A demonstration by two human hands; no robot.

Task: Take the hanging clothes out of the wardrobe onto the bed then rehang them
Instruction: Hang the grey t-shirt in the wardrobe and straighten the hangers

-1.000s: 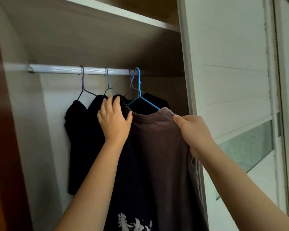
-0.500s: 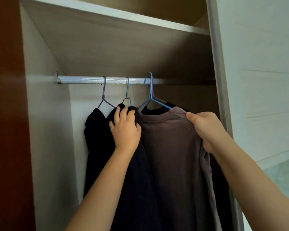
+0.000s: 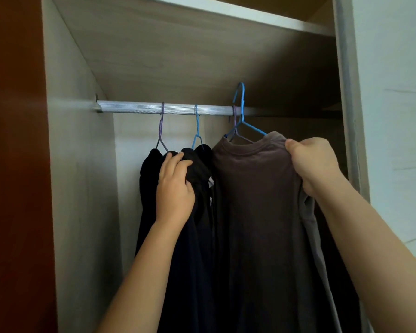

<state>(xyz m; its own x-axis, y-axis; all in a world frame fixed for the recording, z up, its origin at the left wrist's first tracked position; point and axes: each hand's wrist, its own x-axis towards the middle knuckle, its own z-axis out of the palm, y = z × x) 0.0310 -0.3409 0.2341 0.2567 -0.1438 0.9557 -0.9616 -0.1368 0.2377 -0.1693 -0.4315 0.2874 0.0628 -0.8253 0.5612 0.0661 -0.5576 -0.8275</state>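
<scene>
Inside the wardrobe a silver rail (image 3: 135,108) carries several wire hangers. A brown shirt (image 3: 257,200) hangs on a blue hanger (image 3: 241,109) whose hook rises above the rail. My right hand (image 3: 310,164) grips the brown shirt's right shoulder. Left of it hang dark garments: a black shirt (image 3: 202,164) on a blue hanger (image 3: 197,131) and another black garment (image 3: 147,188) on a purple hanger (image 3: 161,131). My left hand (image 3: 174,188) grips the shoulder of the black shirt. A further purple hanger (image 3: 235,121) sits behind the brown shirt's collar.
A wooden shelf (image 3: 202,44) roofs the hanging space close above the rail. The wardrobe's left wall (image 3: 79,188) and a reddish-brown panel (image 3: 15,164) stand at left. A pale sliding door with a grey frame (image 3: 348,116) borders the right side.
My left hand has slid left along with the black shirt, opening a gap beside the brown shirt. The brown shirt's blue hanger hook has lifted above the rail. The view has moved closer.
</scene>
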